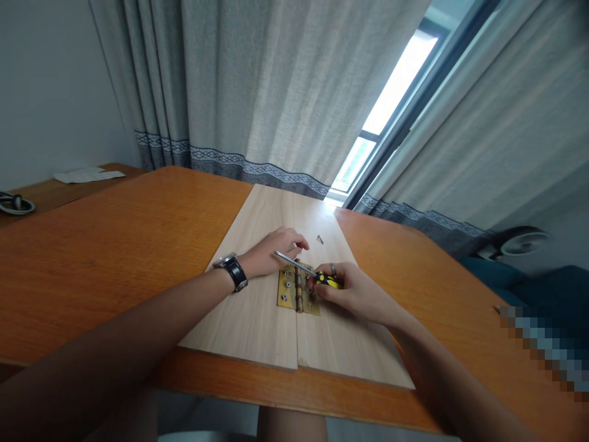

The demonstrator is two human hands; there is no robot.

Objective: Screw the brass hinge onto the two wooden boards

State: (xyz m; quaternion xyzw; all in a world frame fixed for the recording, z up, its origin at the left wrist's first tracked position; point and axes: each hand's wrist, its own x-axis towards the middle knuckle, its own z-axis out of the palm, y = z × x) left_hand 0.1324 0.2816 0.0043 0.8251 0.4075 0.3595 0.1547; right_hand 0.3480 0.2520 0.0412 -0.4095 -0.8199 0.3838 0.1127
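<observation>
My right hand [354, 293] grips a screwdriver [327, 280] with a yellow and black handle, its steel shaft pointing left across the hinge. A brass butt hinge [286, 293] lies flat over the seam between two pale wooden boards [243, 319], with several screw holes in its leaves. My left hand [271, 253] rests curled on the left board just above the hinge, close to the shaft. Nothing shows in its fingers. A single loose screw [319, 239] lies on the right board [350, 350], beyond both hands.
The boards lie on an orange wooden table [92, 276] with a front edge near my body. Grey curtains [257, 92] hang behind it. A lower desk at the left holds white papers [87, 176] and a dark round object [16, 203].
</observation>
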